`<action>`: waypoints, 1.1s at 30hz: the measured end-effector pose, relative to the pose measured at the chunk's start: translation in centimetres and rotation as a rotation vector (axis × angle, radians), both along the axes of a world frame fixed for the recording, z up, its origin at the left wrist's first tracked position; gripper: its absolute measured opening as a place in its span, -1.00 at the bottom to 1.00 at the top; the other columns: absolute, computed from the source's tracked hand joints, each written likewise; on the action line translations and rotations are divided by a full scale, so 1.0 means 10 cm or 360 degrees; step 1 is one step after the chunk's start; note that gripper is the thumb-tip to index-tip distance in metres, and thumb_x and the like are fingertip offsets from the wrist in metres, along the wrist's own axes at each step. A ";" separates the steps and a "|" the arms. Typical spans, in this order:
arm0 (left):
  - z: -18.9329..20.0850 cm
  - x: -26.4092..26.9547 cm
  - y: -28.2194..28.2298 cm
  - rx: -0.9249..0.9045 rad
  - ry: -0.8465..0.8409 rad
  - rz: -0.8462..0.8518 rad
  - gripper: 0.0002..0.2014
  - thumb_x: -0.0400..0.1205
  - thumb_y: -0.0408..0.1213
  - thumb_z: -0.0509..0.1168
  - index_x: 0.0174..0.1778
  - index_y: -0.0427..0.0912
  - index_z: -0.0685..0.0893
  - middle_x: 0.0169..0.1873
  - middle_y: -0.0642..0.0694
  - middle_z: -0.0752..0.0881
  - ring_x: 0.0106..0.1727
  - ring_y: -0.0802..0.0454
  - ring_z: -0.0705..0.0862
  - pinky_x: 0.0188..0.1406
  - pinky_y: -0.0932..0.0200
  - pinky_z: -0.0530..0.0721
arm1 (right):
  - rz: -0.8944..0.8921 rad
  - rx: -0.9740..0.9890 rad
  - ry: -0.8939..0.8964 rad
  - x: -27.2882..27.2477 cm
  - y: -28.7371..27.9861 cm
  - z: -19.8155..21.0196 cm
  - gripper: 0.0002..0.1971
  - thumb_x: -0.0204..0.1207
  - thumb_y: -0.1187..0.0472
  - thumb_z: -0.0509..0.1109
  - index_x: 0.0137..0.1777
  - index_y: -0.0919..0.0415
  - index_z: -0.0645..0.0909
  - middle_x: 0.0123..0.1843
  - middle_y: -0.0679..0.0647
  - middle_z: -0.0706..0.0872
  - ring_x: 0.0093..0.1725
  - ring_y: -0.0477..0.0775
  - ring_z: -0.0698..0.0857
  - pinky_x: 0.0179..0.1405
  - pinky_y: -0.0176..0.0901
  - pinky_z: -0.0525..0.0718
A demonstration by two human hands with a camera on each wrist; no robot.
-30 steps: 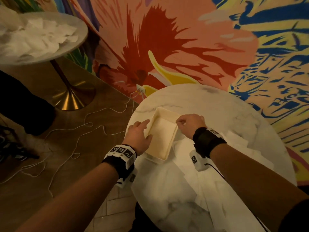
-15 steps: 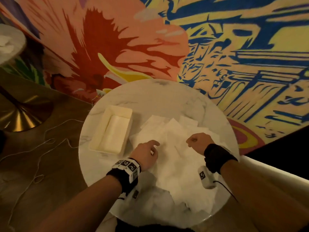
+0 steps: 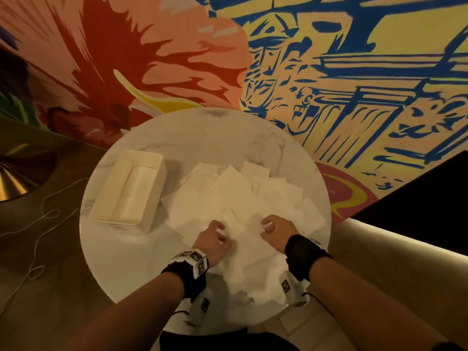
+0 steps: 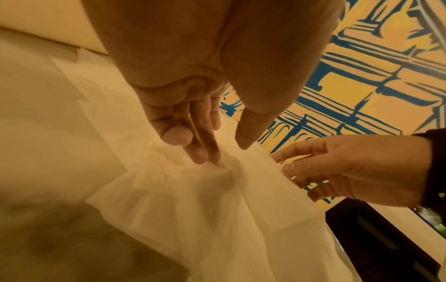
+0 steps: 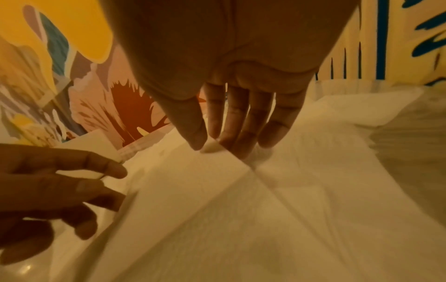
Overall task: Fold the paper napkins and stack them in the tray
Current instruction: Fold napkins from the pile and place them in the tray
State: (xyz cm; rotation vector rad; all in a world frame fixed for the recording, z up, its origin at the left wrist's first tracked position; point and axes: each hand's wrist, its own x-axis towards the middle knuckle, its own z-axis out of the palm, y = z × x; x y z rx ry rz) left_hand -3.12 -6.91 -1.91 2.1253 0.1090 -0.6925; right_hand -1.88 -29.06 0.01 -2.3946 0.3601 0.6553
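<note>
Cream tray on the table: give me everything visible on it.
The cream rectangular plastic-looking tray is open-topped with raised walls, upright on the left part of the round white marble table. Folded white paper napkins lie inside it. The loose napkin pile sits to its right, reaching close to its right wall; contact is unclear. Neither hand touches it.

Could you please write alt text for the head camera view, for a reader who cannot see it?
Seen from above, a person's left hand and right hand reach into a loose pile of white paper napkins on a round marble table. A cream tray holding folded napkins sits to the left; a colourful mural fills the wall behind.
</note>
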 end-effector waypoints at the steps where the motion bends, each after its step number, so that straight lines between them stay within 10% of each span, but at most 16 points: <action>1: -0.01 0.01 -0.03 -0.0021 -0.0004 0.0039 -0.60 0.64 -0.05 0.38 0.34 0.06 0.40 0.07 0.02 0.72 -0.03 0.06 0.72 -0.23 0.26 0.61 | -0.0059 0.0056 -0.0025 -0.01 -0.01 -0.01 -0.68 0.56 0.19 0.44 0.30 0.05 0.59 0.03 -0.03 0.68 0.03 0.01 0.64 0.02 -0.31 0.53; 6: 0.01 0.05 -0.14 -0.0080 -0.0049 0.0201 -0.63 0.62 -0.15 0.45 0.30 0.04 0.53 -0.07 0.02 0.72 -0.08 0.08 0.68 -0.17 0.29 0.54 | -0.0170 0.0174 -0.0143 -0.01 -0.07 0.01 -0.71 0.55 0.23 0.47 0.25 0.07 0.60 -0.12 -0.05 0.66 -0.16 -0.11 0.64 -0.15 -0.39 0.54; 13: 0.24 0.20 -0.10 -0.0002 -0.0391 0.0136 -0.95 0.68 -0.18 0.36 0.01 -0.04 0.69 -0.16 0.11 0.67 -0.18 0.14 0.64 -0.29 0.38 0.45 | 0.0058 0.0102 -0.0128 0.06 -0.09 0.16 -0.60 0.59 -0.04 0.43 0.35 0.10 0.59 0.29 -0.02 0.60 0.21 0.04 0.62 0.20 -0.25 0.50; 18: 0.48 0.38 -0.02 -0.0211 -0.0485 0.0319 -0.96 0.71 -0.19 0.29 -0.03 0.06 0.58 -0.18 0.04 0.74 -0.16 0.00 0.68 -0.26 0.22 0.49 | 0.0159 0.0137 -0.0155 0.16 0.03 0.21 -0.65 0.63 -0.05 0.35 -0.28 0.15 0.46 -0.30 0.03 0.54 -0.22 0.07 0.54 -0.07 -0.06 0.53; 23: 0.62 0.35 0.10 -0.0236 -0.0300 0.0277 -0.29 0.57 0.09 0.45 0.56 0.21 0.22 0.04 0.09 0.73 0.07 0.05 0.73 -0.10 0.23 0.57 | -0.0025 0.0625 -0.0264 0.29 0.19 0.39 -0.86 0.68 0.05 0.33 0.08 0.06 0.65 0.03 0.05 0.79 0.02 0.08 0.73 -0.02 -0.11 0.69; 26: 0.57 0.30 0.16 -0.0266 -0.0305 0.0201 0.02 0.49 -0.06 0.57 0.69 0.27 -0.01 -0.04 0.10 0.73 -0.01 0.15 0.73 -0.06 0.29 0.59 | -0.0129 0.0745 -0.0267 0.36 0.28 0.46 -0.79 0.69 0.06 0.31 0.23 0.11 0.61 0.14 0.08 0.75 0.06 0.09 0.71 -0.10 -0.15 0.70; 33: 0.64 0.36 0.40 -0.0250 -0.0695 0.0354 -0.54 0.60 -0.25 0.46 0.33 0.31 0.59 -0.13 0.08 0.72 -0.17 0.22 0.67 -0.15 0.45 0.56 | -0.0173 0.0937 -0.0398 0.42 0.47 0.45 -0.24 0.42 0.01 0.61 0.52 -0.28 0.27 0.10 0.09 0.75 0.08 0.02 0.74 0.11 -0.16 0.67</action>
